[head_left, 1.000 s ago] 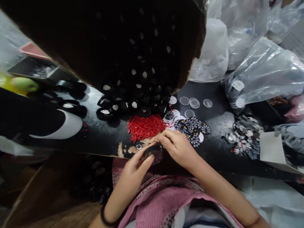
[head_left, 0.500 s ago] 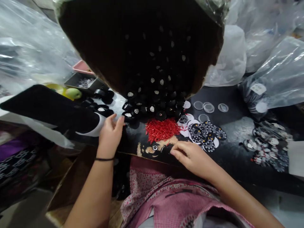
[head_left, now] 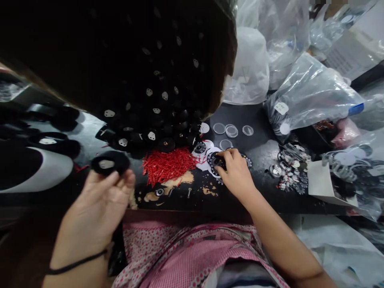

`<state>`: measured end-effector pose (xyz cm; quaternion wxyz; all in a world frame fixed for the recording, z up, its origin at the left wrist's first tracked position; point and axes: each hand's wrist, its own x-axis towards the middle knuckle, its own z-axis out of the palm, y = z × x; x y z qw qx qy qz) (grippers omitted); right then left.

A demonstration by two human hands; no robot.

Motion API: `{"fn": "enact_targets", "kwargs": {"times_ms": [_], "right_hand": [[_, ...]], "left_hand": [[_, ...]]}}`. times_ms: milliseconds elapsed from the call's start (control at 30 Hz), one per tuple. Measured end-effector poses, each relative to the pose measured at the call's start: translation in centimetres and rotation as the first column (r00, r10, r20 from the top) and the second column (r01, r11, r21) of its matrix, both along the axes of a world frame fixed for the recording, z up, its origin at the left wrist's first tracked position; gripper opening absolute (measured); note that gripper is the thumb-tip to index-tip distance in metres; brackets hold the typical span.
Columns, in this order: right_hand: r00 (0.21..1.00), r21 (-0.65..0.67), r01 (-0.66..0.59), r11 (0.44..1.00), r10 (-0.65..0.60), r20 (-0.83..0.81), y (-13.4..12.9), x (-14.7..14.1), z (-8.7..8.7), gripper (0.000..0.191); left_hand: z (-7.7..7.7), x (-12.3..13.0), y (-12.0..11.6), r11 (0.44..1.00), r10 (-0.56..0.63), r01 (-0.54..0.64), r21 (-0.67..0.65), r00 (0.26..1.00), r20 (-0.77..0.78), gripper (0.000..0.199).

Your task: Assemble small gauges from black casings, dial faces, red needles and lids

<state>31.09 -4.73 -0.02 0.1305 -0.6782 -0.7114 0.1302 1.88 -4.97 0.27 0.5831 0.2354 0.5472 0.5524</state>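
Observation:
My left hand (head_left: 99, 204) is raised at the left, its fingers closed around a round black case (head_left: 123, 160) with a small pale plate on its face. My right hand (head_left: 237, 176) reaches onto a pile of printed dial discs (head_left: 248, 161). Its thumb and fingertips close on a black dial disc (head_left: 214, 160) with white markings; part of the pile is hidden under the hand. Between the hands lies a heap of thin red pieces (head_left: 169, 164). White discs (head_left: 204, 165) lie partly beneath the dials.
A large box (head_left: 192, 24) of black cases opens onto the dark table. Clear round covers (head_left: 231, 131) lie behind the dials. Mixed small parts (head_left: 292, 166) and a white box (head_left: 321, 184) are at the right, plastic bags (head_left: 315, 96) behind. A small metal ring (head_left: 159, 192) lies near the front edge.
The view has shifted to the right. My left hand, earlier empty beside the cases, now holds a black case. My right hand has moved from the table's front edge onto the dial discs.

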Motion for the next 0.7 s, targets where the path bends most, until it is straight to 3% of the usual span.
{"fn": "enact_targets", "kwargs": {"times_ms": [67,133,233,333,467,600,700], "right_hand": [[0.997,0.035,0.019,0.999,-0.016,-0.077,0.2,-0.1,0.0,0.023],[0.978,0.016,0.039,0.999,-0.035,-0.206,0.2,0.2,0.1,0.013],[0.931,-0.028,0.020,0.999,-0.029,-0.364,0.2,1.1,0.3,0.015],[0.908,0.030,-0.003,1.000,0.016,-0.418,0.1,1.7,0.6,0.022],[0.882,0.135,-0.019,0.991,0.080,-0.465,-0.6,0.6,1.6,0.018],[0.850,-0.093,-0.235,0.968,0.158,-0.502,-1.5,-1.5,2.7,0.021],[0.824,-0.150,-0.233,0.961,0.113,-0.555,-1.8,-1.9,3.0,0.031]], "left_hand": [[-0.3,1.6,-1.1,0.998,0.055,-0.049,-0.036,0.978,0.203,0.017],[-0.5,3.3,-1.8,0.995,0.061,-0.026,-0.098,0.927,0.370,0.011],[-0.4,5.4,-2.3,0.985,0.043,0.041,-0.170,0.887,0.460,0.007],[0.2,6.7,-2.4,0.975,0.001,0.121,-0.187,0.837,0.547,0.016],[0.9,7.9,-2.7,0.961,-0.036,0.189,-0.201,0.808,0.588,0.031],[1.0,8.8,-2.9,0.958,-0.089,0.226,-0.177,0.820,0.566,0.035],[0.6,9.0,-2.8,0.964,-0.104,0.216,-0.153,0.839,0.534,0.033]]}}
